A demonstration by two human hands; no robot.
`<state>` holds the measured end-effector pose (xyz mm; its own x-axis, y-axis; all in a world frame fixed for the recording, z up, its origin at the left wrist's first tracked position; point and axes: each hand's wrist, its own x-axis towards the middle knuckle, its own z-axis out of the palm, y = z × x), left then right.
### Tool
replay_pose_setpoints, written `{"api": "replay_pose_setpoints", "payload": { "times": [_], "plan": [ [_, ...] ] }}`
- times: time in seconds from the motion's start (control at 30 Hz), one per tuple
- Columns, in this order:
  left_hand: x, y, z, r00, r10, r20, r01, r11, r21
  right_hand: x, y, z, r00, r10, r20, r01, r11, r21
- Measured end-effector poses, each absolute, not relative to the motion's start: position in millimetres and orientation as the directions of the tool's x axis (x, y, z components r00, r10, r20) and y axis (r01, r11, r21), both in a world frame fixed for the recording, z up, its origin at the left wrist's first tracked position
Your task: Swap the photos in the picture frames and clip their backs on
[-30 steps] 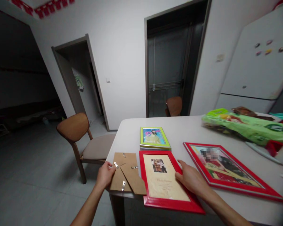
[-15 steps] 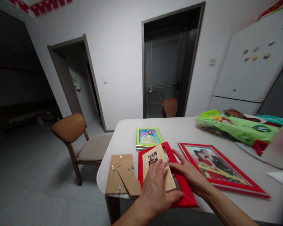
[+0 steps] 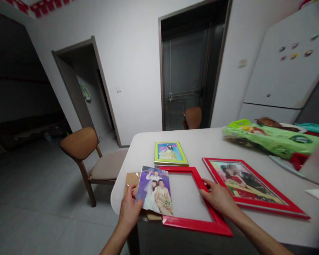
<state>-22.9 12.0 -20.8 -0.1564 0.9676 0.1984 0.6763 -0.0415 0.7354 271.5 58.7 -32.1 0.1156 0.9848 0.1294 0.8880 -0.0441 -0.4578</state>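
My left hand (image 3: 129,211) is closed on the lower left corner of a colour photo of a couple (image 3: 155,190), holding it over the left side of a red picture frame (image 3: 199,224) that now shows only its pale glass. My right hand (image 3: 217,197) rests on the frame's right edge with its fingers curled against it. Under the photo lies a brown cardboard backing board (image 3: 130,179) with metal clips, mostly hidden.
A small green-framed picture (image 3: 170,153) lies behind the red frame. A larger red-framed picture (image 3: 251,187) lies to the right. A green plastic package (image 3: 271,141) sits at the far right of the white table (image 3: 210,143). A wooden chair (image 3: 90,157) stands at the left.
The tan sheet with the small picture is out of the red frame. My left hand moved left and now holds a photo with its colour side up. My right hand stayed on the frame.
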Motion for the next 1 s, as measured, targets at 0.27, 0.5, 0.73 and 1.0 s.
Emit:
{"api": "replay_pose_setpoints", "payload": {
  "times": [0.27, 0.5, 0.73, 1.0],
  "plan": [
    [-22.6, 2.2, -28.6, -0.035, 0.978, 0.207, 0.841, -0.083, 0.535, 271.7, 62.7, -40.6, -0.006, 0.961, 0.278, 0.955, 0.088, -0.284],
    [-20.6, 0.2, -25.4, 0.058, 0.957, 0.283, 0.893, -0.177, 0.414, 221.3, 54.2, -25.4, -0.002, 0.975, 0.223, 0.686, 0.164, -0.709],
    [7.4, -6.4, -29.2, 0.327, 0.894, 0.308, 0.766, -0.441, 0.468, 167.7, 64.3, -20.5, -0.187, 0.957, -0.224, 0.09, -0.21, -0.974],
    [29.6, 10.5, -7.0, 0.035, 0.856, 0.517, 0.513, -0.459, 0.726, 154.8, 48.4, 30.7, -0.123, 0.992, 0.025, -0.155, 0.005, -0.988]
  ]
}}
